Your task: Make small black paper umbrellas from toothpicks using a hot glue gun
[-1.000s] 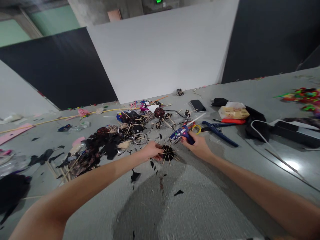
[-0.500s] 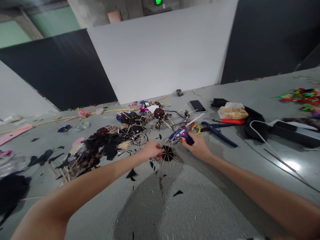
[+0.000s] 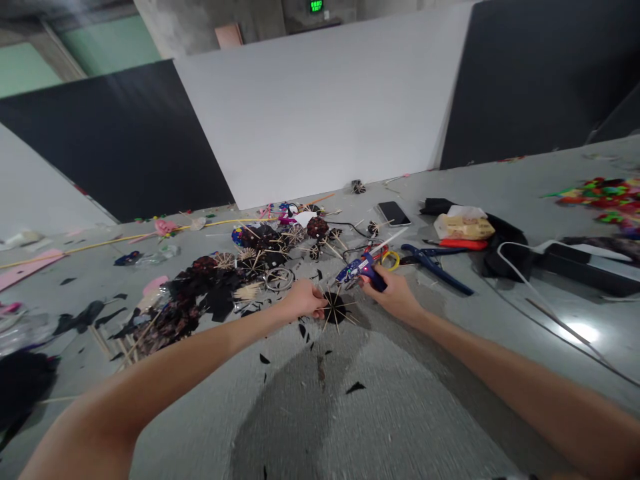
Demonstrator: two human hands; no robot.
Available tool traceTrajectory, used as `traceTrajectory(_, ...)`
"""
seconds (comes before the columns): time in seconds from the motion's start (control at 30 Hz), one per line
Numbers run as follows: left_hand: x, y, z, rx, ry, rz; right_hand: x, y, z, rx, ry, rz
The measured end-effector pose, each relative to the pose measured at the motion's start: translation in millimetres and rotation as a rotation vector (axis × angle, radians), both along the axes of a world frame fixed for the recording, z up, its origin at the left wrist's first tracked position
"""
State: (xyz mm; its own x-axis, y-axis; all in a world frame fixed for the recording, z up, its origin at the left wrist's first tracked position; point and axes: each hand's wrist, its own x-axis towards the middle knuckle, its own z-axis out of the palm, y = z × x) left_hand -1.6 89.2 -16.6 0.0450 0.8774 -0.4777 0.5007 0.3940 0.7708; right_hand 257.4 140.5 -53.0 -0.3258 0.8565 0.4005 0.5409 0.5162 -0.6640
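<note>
While the left hand (image 3: 304, 300) pinches the left edge of the spoked black disc (image 3: 335, 309), the right hand (image 3: 393, 293) has its fingers wrapped round the handle of a blue glue gun (image 3: 361, 268), just beyond the disc and to its right. A steady pinch should serve best, fingertips clear of the gun's front, black scraps (image 3: 357, 387) on the disc's near side kept away.

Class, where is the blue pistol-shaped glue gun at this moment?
In the head view, the glue gun is just right of centre, held in the right hand, beyond the round stick-spoked black disc.
</note>
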Motion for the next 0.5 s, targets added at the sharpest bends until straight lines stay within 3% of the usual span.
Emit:
traceTrajectory(0.27,-0.4,-2.3,4.3,0.082,0.012,-0.07,-1.7,-0.3,1.5,0.019,-0.009,-0.019)
traceTrajectory(0.5,-0.1,6.7,8.6,0.072,-0.042,-0.049,-0.6,-0.8,0.5,-0.002,0.001,-0.005)
